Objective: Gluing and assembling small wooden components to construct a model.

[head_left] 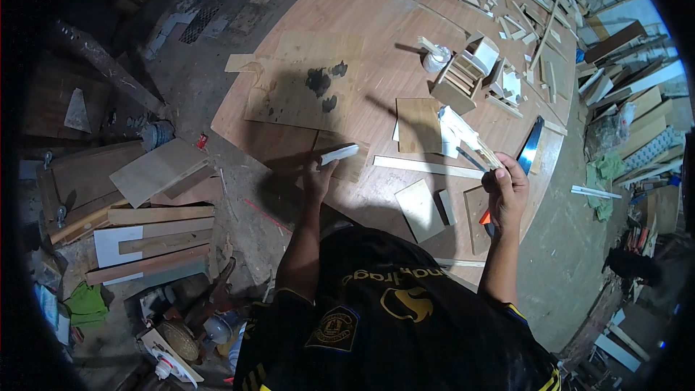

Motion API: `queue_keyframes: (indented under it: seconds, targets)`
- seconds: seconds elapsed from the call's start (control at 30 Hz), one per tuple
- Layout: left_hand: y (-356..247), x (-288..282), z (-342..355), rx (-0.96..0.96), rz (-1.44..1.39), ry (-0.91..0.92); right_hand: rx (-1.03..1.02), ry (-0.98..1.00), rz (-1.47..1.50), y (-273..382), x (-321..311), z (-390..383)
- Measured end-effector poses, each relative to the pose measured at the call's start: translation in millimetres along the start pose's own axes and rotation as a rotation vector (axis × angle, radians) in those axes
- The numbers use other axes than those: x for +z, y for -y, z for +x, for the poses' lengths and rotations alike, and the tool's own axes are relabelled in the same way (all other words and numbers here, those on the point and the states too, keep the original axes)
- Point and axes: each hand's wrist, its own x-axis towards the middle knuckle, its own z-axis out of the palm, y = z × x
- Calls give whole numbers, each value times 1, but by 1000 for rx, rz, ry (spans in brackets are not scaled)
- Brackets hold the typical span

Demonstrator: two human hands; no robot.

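Observation:
My left hand [321,177] grips a short white strip [339,153] over a small board [359,172] near the table's left front. My right hand [507,185] is closed on a light wooden stick [483,152] whose far end has white material on it, over some white pieces beside a square plywood board [415,124]. Just right of that hand lies a handsaw [530,147] with a blue-toned blade and an orange handle. A long pale strip [420,166] lies between my hands. Below it are a pale square board [416,206] and a small dark block [444,207].
The wooden table [384,43] carries a stained plywood sheet [289,101], a white container [436,59], small wooden chair-like pieces [456,80] and scattered offcuts [525,22]. Stacked boards and clutter [156,246] crowd the floor at left; more timber [644,108] leans at right.

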Motion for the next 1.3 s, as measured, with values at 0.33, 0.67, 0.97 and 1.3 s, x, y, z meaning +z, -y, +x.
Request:
queue_keyframes:
  seconds: [0.33,0.67,0.97,1.3]
  targets:
    - [86,-3,14,215,356,-184,11,-33,-92,-3,18,-5]
    - [13,-14,-5,398,537,-219,0,-62,-92,0,21,-10]
    - [-37,29,-44,541,437,-57,20,-82,28,-3,-6,-16]
    - [-79,187,-65,768,685,985,-9,-204,-30,-2,-37,-42]
